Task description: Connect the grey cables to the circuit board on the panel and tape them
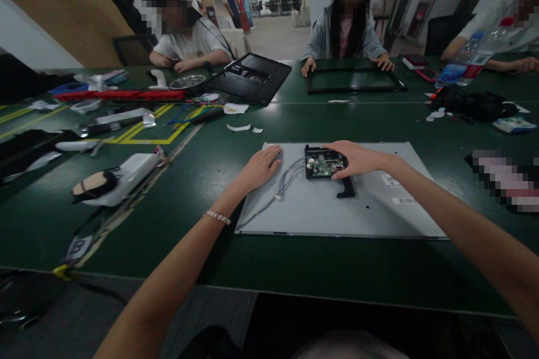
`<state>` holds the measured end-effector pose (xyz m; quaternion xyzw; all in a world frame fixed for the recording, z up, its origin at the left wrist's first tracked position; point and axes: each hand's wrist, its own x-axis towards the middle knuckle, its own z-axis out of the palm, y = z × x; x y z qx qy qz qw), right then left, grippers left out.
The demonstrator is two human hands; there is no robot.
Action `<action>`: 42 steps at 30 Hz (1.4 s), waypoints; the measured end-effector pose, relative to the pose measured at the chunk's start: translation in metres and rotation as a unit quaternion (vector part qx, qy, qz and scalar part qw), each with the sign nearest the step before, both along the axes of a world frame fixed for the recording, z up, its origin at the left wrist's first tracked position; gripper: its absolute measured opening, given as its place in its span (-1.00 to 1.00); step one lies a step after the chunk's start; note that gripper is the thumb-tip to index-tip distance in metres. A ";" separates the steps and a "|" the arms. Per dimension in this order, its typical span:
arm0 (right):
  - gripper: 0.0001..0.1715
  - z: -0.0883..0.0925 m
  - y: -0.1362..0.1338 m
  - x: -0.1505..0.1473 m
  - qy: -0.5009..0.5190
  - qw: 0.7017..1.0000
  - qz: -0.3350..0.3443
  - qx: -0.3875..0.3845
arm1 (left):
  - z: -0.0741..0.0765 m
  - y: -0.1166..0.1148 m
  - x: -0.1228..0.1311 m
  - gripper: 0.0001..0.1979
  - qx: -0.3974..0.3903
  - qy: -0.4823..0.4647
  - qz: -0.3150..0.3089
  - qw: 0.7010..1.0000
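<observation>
A flat grey-white metal panel [328, 216], like the back of a display, lies on the green table in front of me. My left hand [261, 168] rests flat on its far left corner, fingers stretched out. Toward the panel's middle sits a green circuit board [322, 166] in a black bracket [346, 186]. My right hand [357, 158] grips the right side of this board and bracket, thumb on the near side; its other fingertips are partly hidden behind. Grey-blue cables [283, 186] run from the board's left side to the panel's near left corner.
Left of the panel lies a white power strip [135, 176]. Across the table, a person holds a black frame [357, 90]; a black monitor housing [252, 78] lies beside it. Plastic bottles [458, 61] stand far right. The table's front edge [337, 297] is close to me.
</observation>
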<state>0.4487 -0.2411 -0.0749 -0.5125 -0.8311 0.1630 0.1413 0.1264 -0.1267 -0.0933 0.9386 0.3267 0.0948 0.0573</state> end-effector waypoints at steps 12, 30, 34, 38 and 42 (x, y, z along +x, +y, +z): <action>0.10 -0.013 -0.059 0.013 0.038 0.997 -0.060 0.000 | 0.008 -0.012 0.002 -0.47 0.020 0.034 -0.002 0.999; -0.07 -0.033 -0.072 0.010 0.008 0.995 -0.068 0.073 | 0.020 0.068 -0.010 -0.60 0.088 -0.045 0.176 0.979; -0.09 -0.034 -0.072 0.012 0.026 0.994 -0.074 0.074 | 0.025 0.097 0.003 -0.60 0.081 -0.010 0.219 0.972; -0.14 -0.033 -0.072 0.015 0.055 0.993 -0.075 0.077 | 0.024 0.108 0.019 -0.61 0.084 0.030 0.243 0.966; -0.13 -0.033 -0.071 0.018 0.069 0.992 -0.080 0.074 | 0.018 0.115 0.027 -0.67 0.086 0.082 0.261 0.958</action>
